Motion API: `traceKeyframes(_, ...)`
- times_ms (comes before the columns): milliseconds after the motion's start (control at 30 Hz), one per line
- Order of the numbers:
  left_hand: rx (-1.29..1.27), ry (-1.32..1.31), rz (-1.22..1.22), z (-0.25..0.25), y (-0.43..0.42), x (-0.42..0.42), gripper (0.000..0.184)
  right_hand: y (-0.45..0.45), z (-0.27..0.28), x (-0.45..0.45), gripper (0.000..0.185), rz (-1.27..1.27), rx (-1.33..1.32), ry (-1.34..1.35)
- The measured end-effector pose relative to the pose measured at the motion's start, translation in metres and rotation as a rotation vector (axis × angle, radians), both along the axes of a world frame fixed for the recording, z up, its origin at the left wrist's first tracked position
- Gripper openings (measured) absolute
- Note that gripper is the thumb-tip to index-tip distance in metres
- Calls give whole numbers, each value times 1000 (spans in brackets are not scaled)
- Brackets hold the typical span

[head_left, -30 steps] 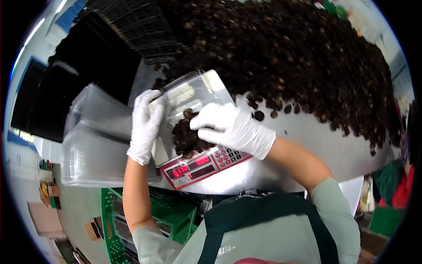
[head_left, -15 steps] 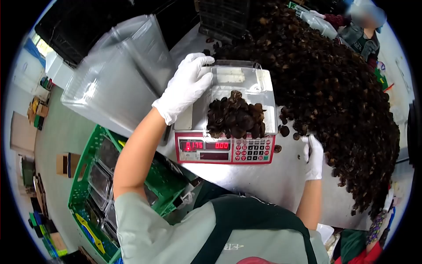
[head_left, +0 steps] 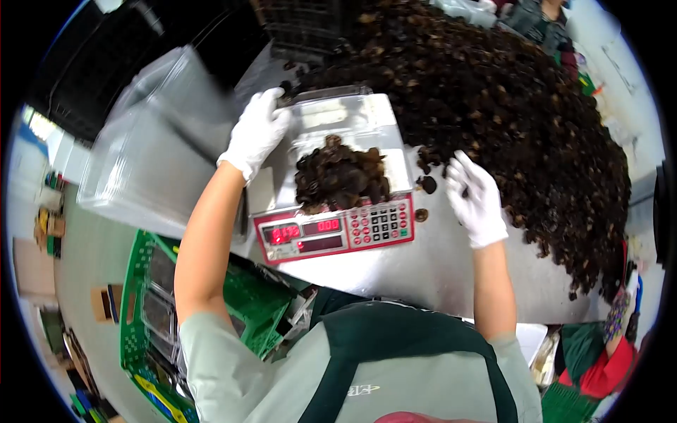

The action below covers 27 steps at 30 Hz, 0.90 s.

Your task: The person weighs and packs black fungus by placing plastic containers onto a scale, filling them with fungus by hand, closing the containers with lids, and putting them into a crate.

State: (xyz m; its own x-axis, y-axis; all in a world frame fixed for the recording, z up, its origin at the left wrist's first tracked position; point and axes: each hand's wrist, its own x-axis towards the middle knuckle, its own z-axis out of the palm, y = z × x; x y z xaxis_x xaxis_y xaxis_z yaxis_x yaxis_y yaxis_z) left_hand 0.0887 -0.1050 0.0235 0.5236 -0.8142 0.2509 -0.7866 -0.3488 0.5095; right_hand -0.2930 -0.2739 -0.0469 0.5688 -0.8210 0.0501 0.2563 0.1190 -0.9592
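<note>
My left hand (head_left: 259,130), in a white glove, is at the upper left corner of a clear plastic container (head_left: 326,121). Its fingers are apart and nothing shows in them; contact with the rim is unclear. The container rests on a red and white digital scale (head_left: 335,236) whose red display is lit. A heap of dark wood ear mushrooms (head_left: 342,176) lies in it. To the right of the scale, over the metal table, my gloved right hand (head_left: 476,201) is raised with curled fingers, and a small dark mushroom piece (head_left: 465,192) shows between them.
A large pile of mushrooms (head_left: 508,120) covers the right and back of the metal table (head_left: 437,282). Stacked clear containers (head_left: 151,141) stand left. A green crate (head_left: 134,317) with clear lids is below. Another person (head_left: 539,25) is at the far right.
The view has shifted, so the scale appears further left. My right hand has lifted from the table and come nearer the scale. My left hand stays by the container's corner.
</note>
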Motion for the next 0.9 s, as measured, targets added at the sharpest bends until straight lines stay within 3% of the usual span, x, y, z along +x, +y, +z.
traceKeyframes(33, -1, 16, 12, -2, -3, 2, 49, 3, 23, 24, 45, 3, -528, 296)
traceKeyframes(67, 3, 29, 22, -5, -6, 4, 49, 5, 46, 48, 41, 163, 132, -185)
traceKeyframes(100, -8, 41, 13, -9, -8, 7, 50, 15, 61, 76, 34, 70, -37, -48)
traceKeyframes(133, -12, 56, 2, -12, -9, 9, 51, 9, 67, 96, 24, 175, -212, -48)
traceKeyframes(200, -13, 141, -6, -12, -11, 7, 51, 7, 75, 132, 26, 367, -120, -68)
traceKeyframes(267, -121, 388, -42, -10, -9, -2, 51, 3, 54, 145, 34, 286, -451, 102)
traceKeyframes(333, -90, 125, -77, -14, -4, 10, 58, 6, 72, 123, 35, 225, -432, 39)
traceKeyframes(400, -110, 313, -33, 2, 2, -8, 57, -6, 72, 88, 28, -63, -736, 336)
traceKeyframes(467, -42, 372, -3, 5, 6, -3, 61, -14, 31, 49, 24, -28, -815, 626)
traceKeyframes(533, -65, 385, -15, -2, 4, -1, 61, 4, -18, 11, 15, 166, -815, 902)
traceKeyframes(600, -119, 254, -50, -3, -2, -3, 58, 31, -26, -8, 22, 292, -714, 1007)
traceKeyframes(633, -143, 311, -89, -9, -4, 0, 53, 33, -35, -13, 22, 298, -721, 995)
traceKeyframes(733, -141, 227, -125, -13, -9, -1, 53, 34, -54, -18, 23, 224, -813, 1008)
traceKeyframes(867, -194, 368, -134, 3, -4, -17, 50, 34, -45, -24, 18, 21, -599, 835)
traceKeyframes(900, -186, 205, -156, 3, -1, -13, 50, 30, -39, -27, 17, -20, -534, 826)
